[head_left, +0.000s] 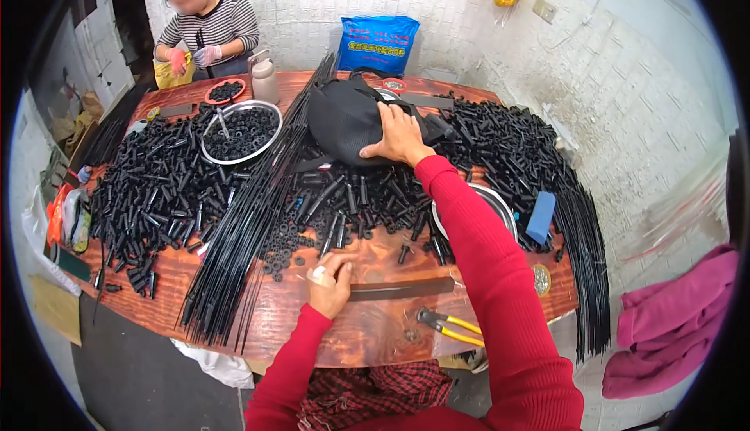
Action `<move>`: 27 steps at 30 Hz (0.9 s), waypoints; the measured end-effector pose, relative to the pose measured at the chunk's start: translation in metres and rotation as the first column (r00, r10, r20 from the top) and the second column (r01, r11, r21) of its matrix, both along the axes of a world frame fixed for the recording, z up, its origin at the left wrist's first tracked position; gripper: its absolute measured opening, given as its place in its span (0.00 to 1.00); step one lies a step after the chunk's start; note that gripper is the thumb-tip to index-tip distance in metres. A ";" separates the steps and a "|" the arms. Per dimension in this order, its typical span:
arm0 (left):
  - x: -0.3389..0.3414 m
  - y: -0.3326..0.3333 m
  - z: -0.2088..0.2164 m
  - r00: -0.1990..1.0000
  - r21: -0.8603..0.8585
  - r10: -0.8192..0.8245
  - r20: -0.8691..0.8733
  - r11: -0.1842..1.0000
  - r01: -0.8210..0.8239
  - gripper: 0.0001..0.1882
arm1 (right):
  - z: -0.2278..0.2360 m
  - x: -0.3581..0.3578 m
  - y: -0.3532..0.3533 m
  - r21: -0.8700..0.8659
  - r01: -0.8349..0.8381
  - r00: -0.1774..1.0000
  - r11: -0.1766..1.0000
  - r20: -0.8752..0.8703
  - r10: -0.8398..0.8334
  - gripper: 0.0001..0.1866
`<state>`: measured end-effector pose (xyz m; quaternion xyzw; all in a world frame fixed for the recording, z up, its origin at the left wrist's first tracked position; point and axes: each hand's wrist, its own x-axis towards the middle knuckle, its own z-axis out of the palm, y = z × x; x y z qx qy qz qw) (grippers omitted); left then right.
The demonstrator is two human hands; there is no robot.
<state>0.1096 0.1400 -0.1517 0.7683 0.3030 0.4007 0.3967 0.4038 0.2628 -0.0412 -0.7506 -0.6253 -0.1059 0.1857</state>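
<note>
My right hand (400, 135) reaches across the table and grips a black fabric bag (344, 121), thumb on its near side and fingers spread over its top. The bag lies on heaps of short black tube-like parts (500, 134) and beside a bundle of long thin black rods (258, 196). Near the front edge my left hand (330, 284) is closed, fingers curled, with a small white patch on one finger. What it holds, if anything, is hidden. It is close to a dark flat bar (402, 288) and several small black rings (281, 247).
Yellow-handled pliers (449, 325) lie near the front edge, with a blue block (541, 217) farther right. A metal tray (242, 132) of black rings and a canister (263, 78) stand at the left. A co-worker (211, 25) sits at the far left, wearing gloves.
</note>
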 end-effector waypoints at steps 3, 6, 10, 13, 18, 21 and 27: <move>0.002 0.001 0.003 0.999 0.015 0.026 -0.030 1.000 -0.026 0.09 | -0.004 0.001 0.018 -0.264 0.032 0.996 0.964 -0.067 -0.052 0.67; 0.003 0.000 0.010 0.997 0.026 0.051 -0.054 0.998 -0.050 0.08 | -0.007 0.006 0.027 -0.315 0.043 0.994 0.948 -0.085 -0.073 0.66; 0.007 0.001 0.005 0.998 -0.021 0.046 -0.038 0.999 -0.047 0.08 | -0.010 0.026 0.037 -0.283 0.005 0.987 0.959 -0.151 -0.050 0.56; 0.006 0.002 0.011 0.997 0.007 0.051 -0.064 0.999 -0.051 0.08 | -0.008 0.021 0.049 -0.345 0.084 0.978 0.935 -0.153 -0.144 0.47; 0.007 0.000 0.012 0.998 -0.029 0.040 -0.058 0.999 -0.042 0.08 | -0.018 0.020 0.062 -0.222 0.079 0.978 0.972 -0.172 -0.119 0.20; 0.005 0.001 0.010 0.997 -0.027 0.045 -0.069 0.999 -0.047 0.08 | -0.016 0.016 0.065 -0.159 0.038 0.985 0.987 -0.159 -0.064 0.18; 0.007 0.002 0.007 0.998 0.005 0.047 -0.050 0.999 -0.047 0.09 | 0.013 0.034 0.072 0.143 -0.077 0.997 0.987 0.008 0.077 0.10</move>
